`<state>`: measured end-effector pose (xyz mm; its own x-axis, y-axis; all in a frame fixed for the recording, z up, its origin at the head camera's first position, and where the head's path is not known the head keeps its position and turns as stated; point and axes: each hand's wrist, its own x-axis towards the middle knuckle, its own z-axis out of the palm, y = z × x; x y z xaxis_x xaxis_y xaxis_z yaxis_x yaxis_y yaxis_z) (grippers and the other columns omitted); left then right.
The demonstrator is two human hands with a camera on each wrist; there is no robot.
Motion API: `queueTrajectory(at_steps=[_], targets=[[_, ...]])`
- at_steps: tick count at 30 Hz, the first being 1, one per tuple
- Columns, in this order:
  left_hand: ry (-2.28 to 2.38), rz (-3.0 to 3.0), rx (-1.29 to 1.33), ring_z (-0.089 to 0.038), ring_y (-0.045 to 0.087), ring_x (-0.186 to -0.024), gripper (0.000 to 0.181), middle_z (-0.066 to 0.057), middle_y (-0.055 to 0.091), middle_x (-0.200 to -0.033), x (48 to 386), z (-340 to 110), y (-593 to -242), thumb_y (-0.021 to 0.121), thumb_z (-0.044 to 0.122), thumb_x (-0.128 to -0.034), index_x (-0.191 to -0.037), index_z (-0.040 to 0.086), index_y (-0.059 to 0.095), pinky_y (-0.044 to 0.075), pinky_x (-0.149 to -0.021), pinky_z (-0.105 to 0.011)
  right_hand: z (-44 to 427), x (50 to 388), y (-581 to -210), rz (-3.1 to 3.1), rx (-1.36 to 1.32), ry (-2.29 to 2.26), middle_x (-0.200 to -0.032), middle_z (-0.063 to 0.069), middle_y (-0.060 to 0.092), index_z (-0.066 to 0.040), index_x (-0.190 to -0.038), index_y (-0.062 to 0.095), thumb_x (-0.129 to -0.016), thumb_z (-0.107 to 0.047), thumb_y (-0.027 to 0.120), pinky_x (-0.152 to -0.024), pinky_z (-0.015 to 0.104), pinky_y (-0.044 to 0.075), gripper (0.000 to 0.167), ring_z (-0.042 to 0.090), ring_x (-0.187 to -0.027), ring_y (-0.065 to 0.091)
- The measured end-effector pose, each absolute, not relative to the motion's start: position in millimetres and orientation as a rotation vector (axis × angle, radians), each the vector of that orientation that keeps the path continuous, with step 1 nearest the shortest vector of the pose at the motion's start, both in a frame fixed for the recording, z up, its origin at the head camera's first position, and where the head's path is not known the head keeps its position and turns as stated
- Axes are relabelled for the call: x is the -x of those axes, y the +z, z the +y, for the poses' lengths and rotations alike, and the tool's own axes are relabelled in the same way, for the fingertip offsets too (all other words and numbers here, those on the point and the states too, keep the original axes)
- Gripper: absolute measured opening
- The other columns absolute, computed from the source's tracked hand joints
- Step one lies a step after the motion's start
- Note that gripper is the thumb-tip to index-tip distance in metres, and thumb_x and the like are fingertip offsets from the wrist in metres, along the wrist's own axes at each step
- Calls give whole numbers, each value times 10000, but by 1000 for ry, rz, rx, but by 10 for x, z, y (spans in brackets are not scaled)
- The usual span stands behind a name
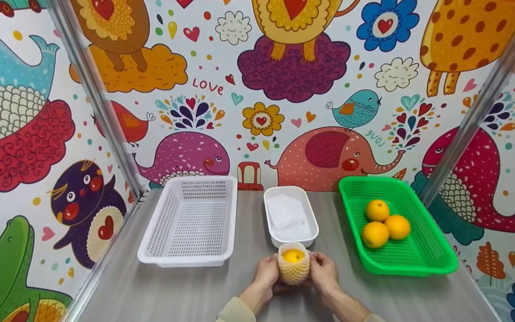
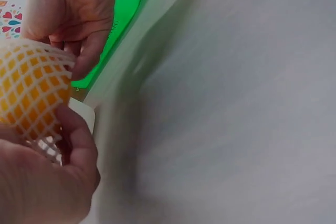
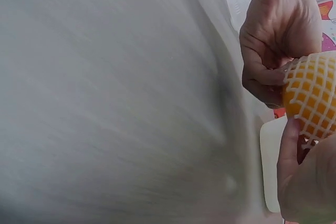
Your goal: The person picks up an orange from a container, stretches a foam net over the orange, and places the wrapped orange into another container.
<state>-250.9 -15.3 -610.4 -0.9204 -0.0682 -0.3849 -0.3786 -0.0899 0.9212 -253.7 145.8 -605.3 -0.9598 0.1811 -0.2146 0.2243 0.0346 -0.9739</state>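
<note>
On the near side of the small white container (image 1: pixel 291 240), over the grey table (image 1: pixel 251 223), an orange (image 1: pixel 293 256) is held in a white foam net (image 1: pixel 295 273), its top uncovered at the net's mouth; the net is gripped at opposite sides by the left hand (image 1: pixel 267 272) and the right hand (image 1: pixel 324 270), its mesh pinched between thumbs and fingers; how the fingers beneath the fruit are set cannot be told; three other oranges (image 1: pixel 380 227) are held in a green basket (image 1: pixel 409 270) to the right, and a white basket (image 1: pixel 181 260) is seen to the left; the fruit is judged moderately heavy, firm, round and easily bruised; the net is judged light, stretchy, soft and liable to tear; hold is best taken around the fruit's sides, through the mesh, with even, gentle pressure, rather than by the thin rim alone.
</note>
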Motion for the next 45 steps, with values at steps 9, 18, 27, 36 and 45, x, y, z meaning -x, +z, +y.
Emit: queueTrajectory(at_steps=[9, 18, 27, 36, 45], targets=[[2215, 1736, 492, -281, 736, -927, 459, -169, 734, -1082, 2532, -133, -6142, 442, 288, -1197, -1392, -75, 644, 666, -757, -458, 1438, 2521, -6072, 2233, -449, -2103, -892, -8, 643, 10, -1163, 711, -1153, -143, 554, -617, 300, 569, 219, 135, -747, 612], [2255, 1707, 549, -221, 688, -849, 437, -79, 695, -962, 2556, -136, -6187, 490, 291, -1191, -1326, -75, 687, 614, -683, -373, 1413, 2525, -6074, 2159, -446, -2102, -865, -14, 644, -30, -1127, 719, -1158, -174, 553, -610, 313, 577, 222, 146, -740, 619], [2164, 1895, 507, -223, 703, -915, 392, -122, 716, -1073, 2506, -146, -6141, 496, 288, -1177, -1338, -39, 640, 638, -708, -377, 1394, 2509, -6098, 1969, -522, -2136, -867, 13, 672, -71, -1178, 691, -1162, -285, 496, -597, 317, 597, 290, 160, -715, 674], [2116, 2460, 417, -306, 746, -1232, 282, -115, 806, -1278, 2517, -75, -6108, 550, 250, -1180, -1290, 95, 759, 557, -1092, -554, 1415, 2551, -6105, 1853, -520, -2130, -1011, 39, 794, 54, -1539, 534, -1176, -248, 458, -719, 340, 631, 478, 160, -850, 744], [2189, 2431, 266, -120, 623, -906, 558, -23, 750, -974, 2436, -78, -6116, 417, 486, -1210, -1132, 89, 801, 521, -864, -308, 1378, 2567, -6067, 1820, -533, -2170, -1033, 51, 801, 76, -1640, 431, -1177, -244, 468, -752, 344, 632, 565, 159, -885, 744]])
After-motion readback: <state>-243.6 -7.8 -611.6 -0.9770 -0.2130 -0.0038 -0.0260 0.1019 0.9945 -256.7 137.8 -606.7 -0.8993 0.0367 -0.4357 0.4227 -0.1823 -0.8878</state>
